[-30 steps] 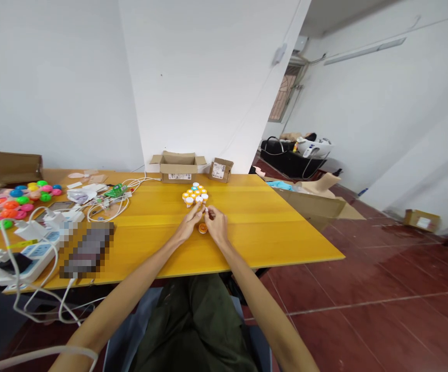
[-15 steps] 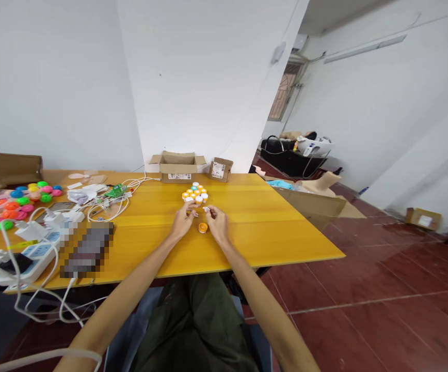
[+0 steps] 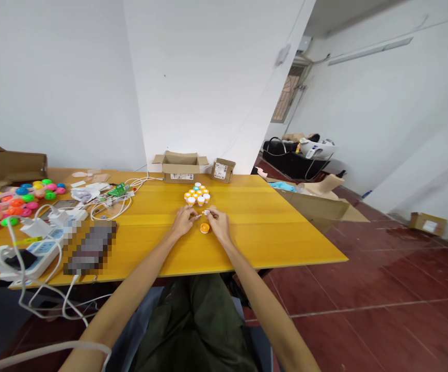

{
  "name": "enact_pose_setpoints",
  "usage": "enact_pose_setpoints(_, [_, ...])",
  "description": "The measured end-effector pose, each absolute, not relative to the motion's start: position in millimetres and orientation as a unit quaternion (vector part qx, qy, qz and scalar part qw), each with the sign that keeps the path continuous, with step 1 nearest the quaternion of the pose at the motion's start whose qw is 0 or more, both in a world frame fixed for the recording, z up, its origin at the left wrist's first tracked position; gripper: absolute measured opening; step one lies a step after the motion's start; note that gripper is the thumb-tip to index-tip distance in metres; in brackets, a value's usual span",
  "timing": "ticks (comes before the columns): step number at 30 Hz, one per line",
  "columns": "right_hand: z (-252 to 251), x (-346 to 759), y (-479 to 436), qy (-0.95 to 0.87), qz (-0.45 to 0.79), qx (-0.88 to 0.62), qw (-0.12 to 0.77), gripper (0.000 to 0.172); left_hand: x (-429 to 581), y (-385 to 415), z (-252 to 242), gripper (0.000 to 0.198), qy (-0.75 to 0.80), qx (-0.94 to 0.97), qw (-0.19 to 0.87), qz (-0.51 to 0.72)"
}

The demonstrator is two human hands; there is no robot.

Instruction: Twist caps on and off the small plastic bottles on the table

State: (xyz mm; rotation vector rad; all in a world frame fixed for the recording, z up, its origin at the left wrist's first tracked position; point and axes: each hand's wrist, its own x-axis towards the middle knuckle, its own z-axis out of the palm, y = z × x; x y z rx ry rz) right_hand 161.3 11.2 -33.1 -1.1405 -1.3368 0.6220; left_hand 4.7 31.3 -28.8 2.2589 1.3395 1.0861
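Note:
My left hand (image 3: 184, 221) is over the table with its fingers closed in a pinch at a tiny whitish piece, too small to name. Facing it, my right hand (image 3: 219, 223) pinches a small white piece (image 3: 206, 212) whose kind I cannot make out. The fingertips of both hands are close together. Just below them on the table sits a small round orange cup-like piece (image 3: 205, 228) with a pale lower edge. Beyond my fingers stands a cluster of small white-and-orange containers (image 3: 201, 200), one with a blue top.
An open cardboard box (image 3: 181, 170) and a smaller carton (image 3: 222, 170) stand by the wall. On the left of the yellow table (image 3: 270, 227) lie colourful plastic balls (image 3: 17, 206), a power strip (image 3: 49, 245), white cables and a blurred-out dark device (image 3: 90, 248).
My hands have come closer together, fingertips nearly meeting above the orange piece. My left hand has drawn back slightly from the container cluster. The view has shifted a little.

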Motion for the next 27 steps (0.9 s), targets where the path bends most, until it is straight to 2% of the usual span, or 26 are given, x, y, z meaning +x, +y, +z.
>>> enact_pose_setpoints(10, [-32.2,162.5,11.1,-0.581,0.259,-0.505,0.583,0.015,11.4,20.9,-17.7,0.015,0.438,0.777,0.193,0.409])
enact_pose_setpoints(20, [-30.5,162.2,9.8,-0.621,0.226,-0.491,0.568,0.022,14.3,9.4,-6.8,0.009,0.424,0.780,0.219,0.404])
enact_pose_setpoints(27, [-27.5,162.2,6.4,-0.637,0.249,-0.472,0.556,0.017,14.0,8.0,-5.2,0.007,0.417,0.771,0.244,0.414])
